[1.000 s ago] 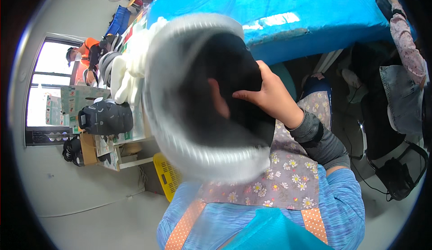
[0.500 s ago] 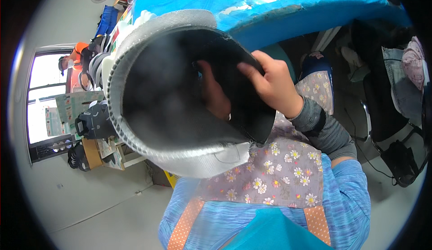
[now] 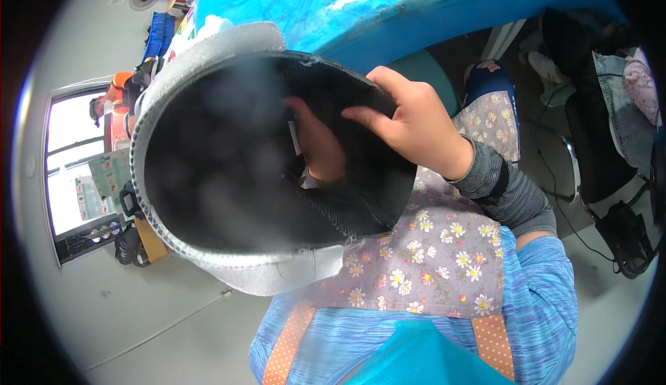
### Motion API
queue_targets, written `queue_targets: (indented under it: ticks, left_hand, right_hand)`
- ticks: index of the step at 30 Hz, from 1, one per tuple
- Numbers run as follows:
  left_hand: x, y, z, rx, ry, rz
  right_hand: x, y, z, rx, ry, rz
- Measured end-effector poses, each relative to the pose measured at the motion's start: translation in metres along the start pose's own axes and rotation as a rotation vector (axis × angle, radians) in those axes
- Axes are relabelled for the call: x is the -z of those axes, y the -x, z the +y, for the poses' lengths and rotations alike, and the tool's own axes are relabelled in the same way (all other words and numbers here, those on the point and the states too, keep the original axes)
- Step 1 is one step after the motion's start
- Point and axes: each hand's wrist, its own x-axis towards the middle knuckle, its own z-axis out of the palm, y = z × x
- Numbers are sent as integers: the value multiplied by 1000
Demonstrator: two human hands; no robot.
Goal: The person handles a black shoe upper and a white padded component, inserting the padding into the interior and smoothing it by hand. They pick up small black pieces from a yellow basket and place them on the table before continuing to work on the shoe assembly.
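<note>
Bag (image 3: 222,177), one, mouth facing the viewer, with black interior and one pale rim band (image 3: 236,270), held in front of the flowered apron (image 3: 433,263). Two hands are shown. Right hand (image 3: 420,125): grasps the bag's right edge, thumb inside, the other fingers outside and partly hidden. Left hand (image 3: 320,142): partly visible within the dark interior; whether its fingers grip anything cannot be told. One blue-covered table (image 3: 479,14) curves beyond the bag's upper edge. Floor (image 3: 198,350) extends at lower left; one black chair (image 3: 596,142) stands at right, apart from the hands.
</note>
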Motion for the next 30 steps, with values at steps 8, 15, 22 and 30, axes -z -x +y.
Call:
queue_targets:
  ticks: [8,15,22,30]
  left_hand:
    - [-5,1,32,-140,-100,-27]
    - [25,-17,17,-378,-20,116]
    - [2,1,-6,-195,-146,-96]
    - [7,-2,-19,-468,-283,253]
  right_hand:
    - [-15,15,11,10,22,25]
    - [-12,14,14,-102,28,-98]
    - [-10,1,28,-23,84,31]
    - [-10,3,35,-155,184,-153]
